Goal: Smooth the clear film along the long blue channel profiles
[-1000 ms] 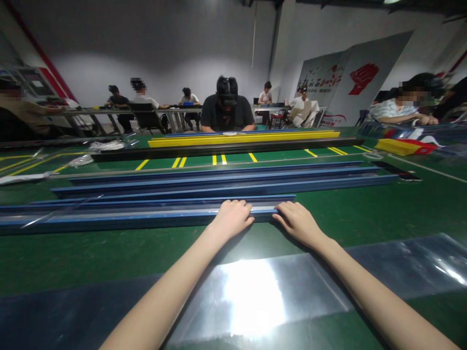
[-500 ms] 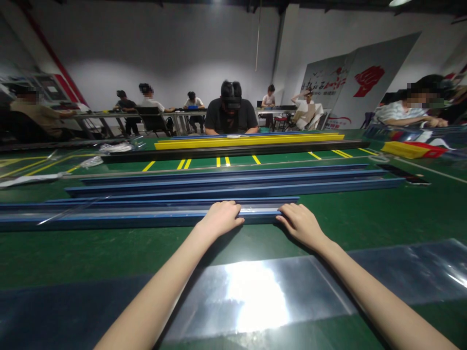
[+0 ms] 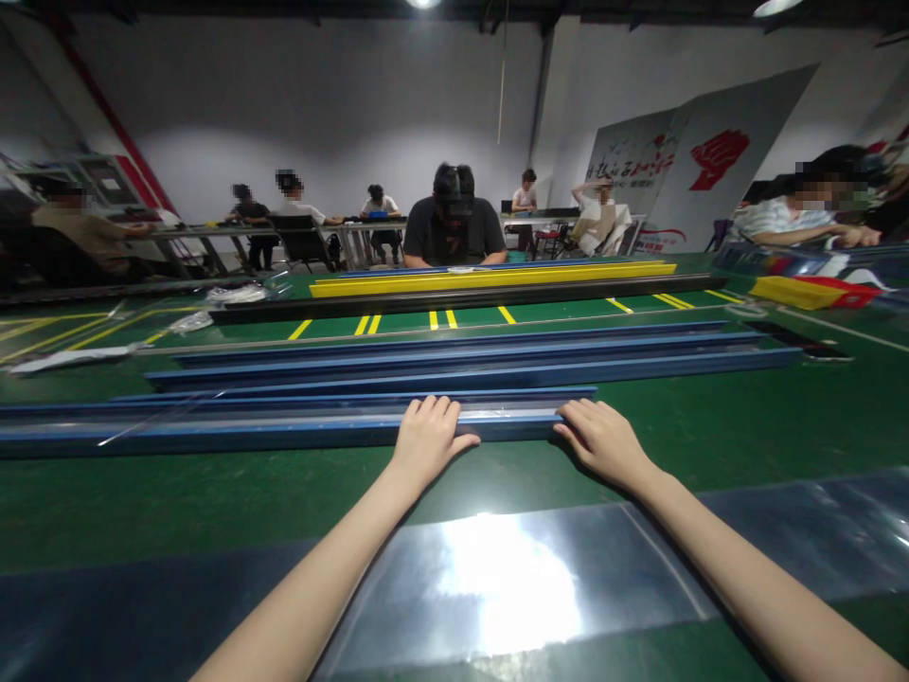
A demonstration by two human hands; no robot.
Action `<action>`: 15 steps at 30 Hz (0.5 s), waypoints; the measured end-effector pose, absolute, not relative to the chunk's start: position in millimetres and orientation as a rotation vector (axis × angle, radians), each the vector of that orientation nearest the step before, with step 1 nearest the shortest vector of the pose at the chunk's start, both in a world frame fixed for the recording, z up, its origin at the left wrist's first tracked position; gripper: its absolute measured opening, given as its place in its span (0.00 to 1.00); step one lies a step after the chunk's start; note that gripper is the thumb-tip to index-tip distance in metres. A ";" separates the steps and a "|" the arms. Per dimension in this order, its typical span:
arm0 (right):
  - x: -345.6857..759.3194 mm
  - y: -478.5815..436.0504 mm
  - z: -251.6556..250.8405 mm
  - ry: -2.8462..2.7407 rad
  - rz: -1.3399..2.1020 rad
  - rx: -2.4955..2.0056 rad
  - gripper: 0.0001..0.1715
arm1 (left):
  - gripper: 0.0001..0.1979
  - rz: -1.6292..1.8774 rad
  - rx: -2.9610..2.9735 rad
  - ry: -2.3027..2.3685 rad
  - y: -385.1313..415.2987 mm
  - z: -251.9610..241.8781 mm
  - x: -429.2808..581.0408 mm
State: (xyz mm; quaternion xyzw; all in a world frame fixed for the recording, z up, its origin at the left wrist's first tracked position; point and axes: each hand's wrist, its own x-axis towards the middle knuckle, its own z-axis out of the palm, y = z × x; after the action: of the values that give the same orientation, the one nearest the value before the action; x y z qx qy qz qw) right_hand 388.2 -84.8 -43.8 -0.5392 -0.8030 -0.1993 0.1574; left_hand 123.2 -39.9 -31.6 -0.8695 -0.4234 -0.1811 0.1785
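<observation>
A long blue channel strip (image 3: 284, 438) lies across the green table, with clear film (image 3: 501, 414) along its inside. Over its front wall sits my left hand (image 3: 428, 440), fingers bent into the channel and thumb stretched to the right along the front. At the strip's right end, my right hand (image 3: 603, 440) grips the corner with curled fingers; its fingertips are partly hidden. Between the two hands a short stretch of channel and film shows. Nearer to me, a wide clear plastic sheet (image 3: 611, 549) lies flat beneath my forearms, reflecting a bright light.
More blue channels (image 3: 497, 364) lie just beyond. Further back are a black strip (image 3: 497, 300) and a yellow one (image 3: 497, 280), before a seated person (image 3: 454, 227). A dark phone-like object (image 3: 816, 349) rests at right, and crumpled clear plastic (image 3: 241, 293) at left.
My left thumb has stretched out further to the right and the left fingers sit more upright over the channel. The whole view has shifted slightly; both hands stay at the same strip.
</observation>
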 end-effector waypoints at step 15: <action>375.8 -81.7 -37.5 -2.432 -0.673 -1.503 0.20 | 0.20 -0.594 -2.439 -1.163 -37.5 -42.7 122.4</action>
State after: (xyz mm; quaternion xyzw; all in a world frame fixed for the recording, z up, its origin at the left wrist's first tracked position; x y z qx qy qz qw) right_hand 375.8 -81.7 -37.5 -0.5090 -0.8238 -0.2279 0.1020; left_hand 122.4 -37.5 -42.7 -0.8661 -0.4131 -0.2110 0.1862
